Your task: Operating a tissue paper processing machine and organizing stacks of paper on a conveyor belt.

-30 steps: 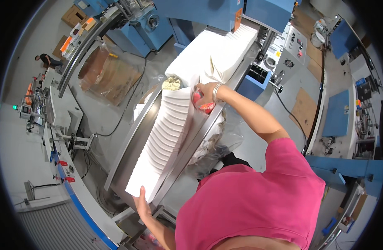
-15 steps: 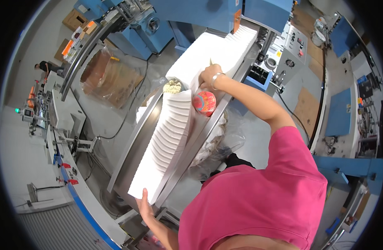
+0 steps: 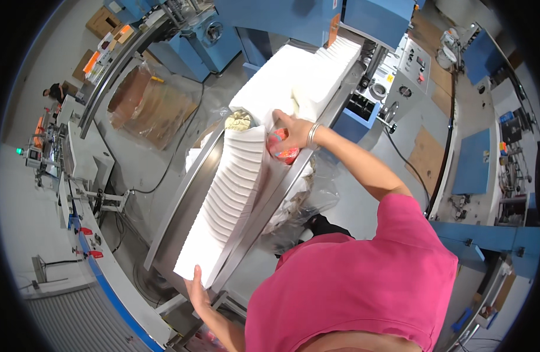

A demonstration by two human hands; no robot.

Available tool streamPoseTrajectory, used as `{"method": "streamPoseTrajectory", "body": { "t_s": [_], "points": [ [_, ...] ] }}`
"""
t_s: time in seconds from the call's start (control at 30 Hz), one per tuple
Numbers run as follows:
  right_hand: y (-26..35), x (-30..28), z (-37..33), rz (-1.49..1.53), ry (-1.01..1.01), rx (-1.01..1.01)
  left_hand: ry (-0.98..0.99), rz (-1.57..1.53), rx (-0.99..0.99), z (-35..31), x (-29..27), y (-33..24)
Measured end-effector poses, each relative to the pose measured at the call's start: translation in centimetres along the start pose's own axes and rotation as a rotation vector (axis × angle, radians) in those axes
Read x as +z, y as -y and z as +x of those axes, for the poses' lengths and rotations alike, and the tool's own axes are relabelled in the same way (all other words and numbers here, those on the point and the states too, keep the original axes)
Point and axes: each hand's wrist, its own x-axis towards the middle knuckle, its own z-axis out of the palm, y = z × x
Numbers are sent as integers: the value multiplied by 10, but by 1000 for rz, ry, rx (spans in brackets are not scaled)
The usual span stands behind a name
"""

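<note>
On a metal trough lies a long curved stack of white sheets (image 3: 226,188), its layers fanned along the top. My left hand (image 3: 198,292) holds its near end, thumb up against the end face; the other fingers are hidden. Beyond it is a larger white stack (image 3: 273,76). Just beside the gap between the stacks sits a round red patterned object (image 3: 286,154), partly covered by my right hand (image 3: 293,130). That hand is open, thumb and fingers spread over the red object and toward the white sheets. A crumpled pale-yellow bundle (image 3: 238,120) rests at the curved stack's far end.
The metal trough (image 3: 170,237) runs diagonally, raised edges on both sides. Blue machinery (image 3: 276,17) stands at its far end, with a control panel (image 3: 415,64) to the right. Clear plastic bags (image 3: 317,193) hang beside the trough. Another person (image 3: 56,92) is far left.
My right hand has come back from the far white stack, its fingers spreading over the red object. A folded piece of white sheet now stands where it was. My left hand stays at the near end.
</note>
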Motion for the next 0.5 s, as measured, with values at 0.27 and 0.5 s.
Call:
{"method": "streamPoseTrajectory", "body": {
  "t_s": [0.27, 0.5],
  "points": [
    [3, 18, -7, -35, -170, 10, 24, -29, 2, 1, -2, 3],
    [1, 25, -1, -127, -585, 30, 41, -40, 4, 2, -3, 4]
  ]
}}
